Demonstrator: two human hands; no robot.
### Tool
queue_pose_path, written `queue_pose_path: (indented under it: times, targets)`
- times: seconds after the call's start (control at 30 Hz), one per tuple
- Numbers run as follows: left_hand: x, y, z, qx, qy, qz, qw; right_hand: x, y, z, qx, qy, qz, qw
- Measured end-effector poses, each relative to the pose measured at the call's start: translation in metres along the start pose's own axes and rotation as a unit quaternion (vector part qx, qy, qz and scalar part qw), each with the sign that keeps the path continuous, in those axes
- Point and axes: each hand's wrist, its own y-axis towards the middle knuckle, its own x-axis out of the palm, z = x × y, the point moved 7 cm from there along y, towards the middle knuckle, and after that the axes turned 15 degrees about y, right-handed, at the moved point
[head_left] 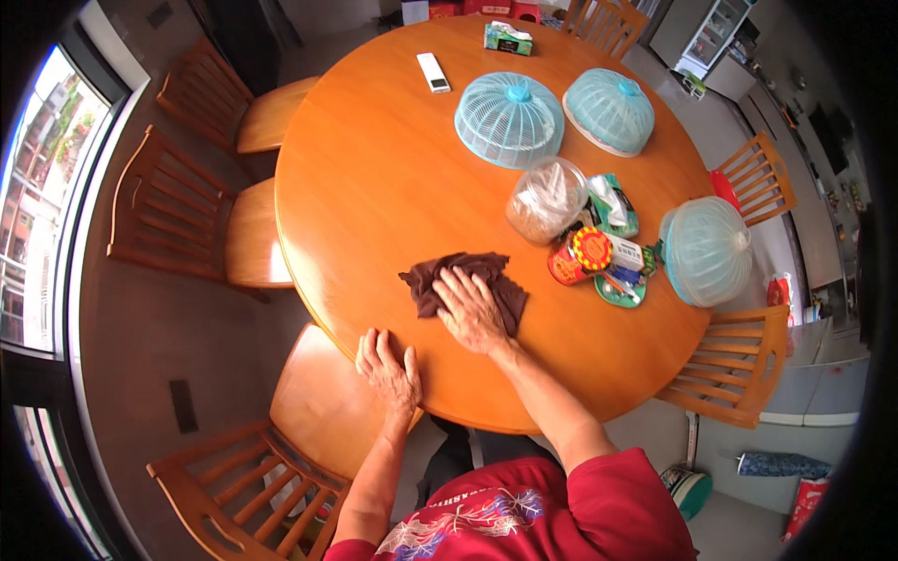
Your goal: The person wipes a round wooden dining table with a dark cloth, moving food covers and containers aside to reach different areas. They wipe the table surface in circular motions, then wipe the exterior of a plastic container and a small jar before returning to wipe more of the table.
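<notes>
A crumpled dark brown cloth (505, 292) lies on the round orange-brown wooden table (374, 196). My right hand (470, 313) rests flat on top of the cloth with its fingers stretched forward, pressing it to the tabletop rather than gripping it. At the near left edge of the table, my left hand (389, 372) lies palm down with the fingers apart and nothing in it. To the right of the cloth stands a red jar (567, 264) with a red and yellow lid. Behind that jar is a clear plastic container (543, 208) holding a clear bag.
Mesh food covers (510, 120) stand on the table's far and right sides. A tissue box (617, 210), small packets and a green dish (621, 292) cluster beside the jar. Farther off lie a white remote (433, 72) and another tissue box (508, 39). Wooden chairs (257, 234) ring the table.
</notes>
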Motion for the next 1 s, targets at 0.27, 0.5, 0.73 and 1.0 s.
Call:
queue_pose_path:
  times: [0.27,0.5,0.73,1.0]
  targets:
    - [-0.003,0.002,0.001,-0.006,-0.009,-0.026,1.0,-0.013,0.139,0.101,0.084,0.0,0.108,0.991]
    - [-0.003,-0.001,-0.002,-0.025,-0.008,-0.026,0.999,0.001,0.212,0.124,0.192,-0.021,0.115,0.974]
    - [-0.004,0.002,-0.003,-0.018,-0.014,-0.032,0.999,0.033,0.309,0.13,0.136,-0.035,0.124,0.982]
    - [-0.006,0.009,-0.006,-0.016,-0.042,-0.038,0.998,0.054,0.414,0.167,0.154,-0.012,0.093,0.984]
